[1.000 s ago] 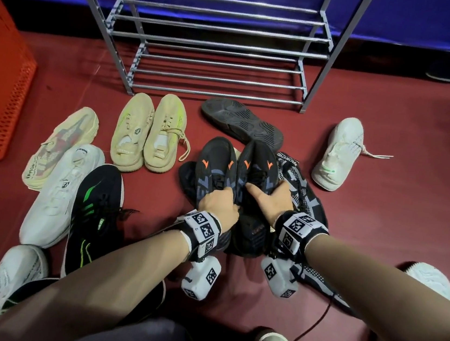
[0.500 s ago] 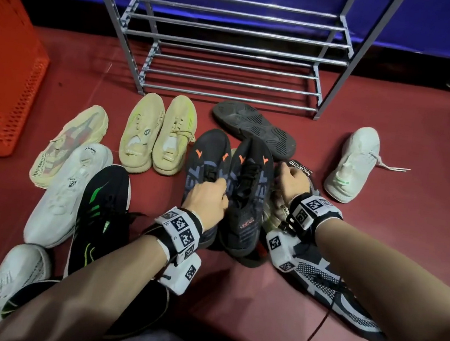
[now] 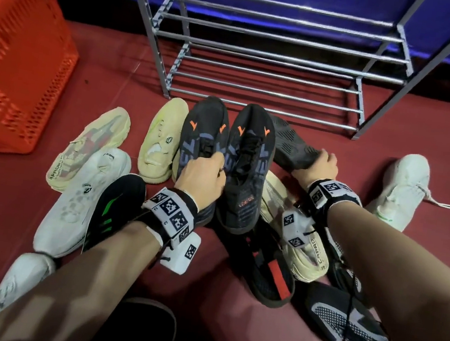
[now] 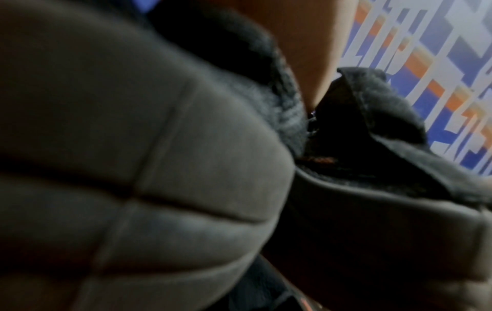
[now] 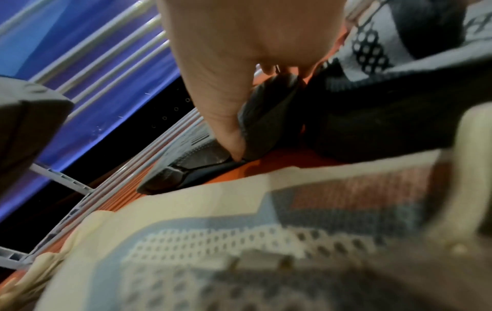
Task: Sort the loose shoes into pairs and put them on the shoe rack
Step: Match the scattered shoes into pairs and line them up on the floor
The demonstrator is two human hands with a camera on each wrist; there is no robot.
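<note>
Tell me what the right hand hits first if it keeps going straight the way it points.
The right hand already grips the upturned black shoe. Straight beyond it, the shoe rack comes next, probably its lowest front bar, though depth is unclear.

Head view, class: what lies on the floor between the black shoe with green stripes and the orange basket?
In the head view, two pale shoes lie between them: a white sneaker beside the green-striped black shoe, then a cream sneaker nearer the orange basket.
</note>
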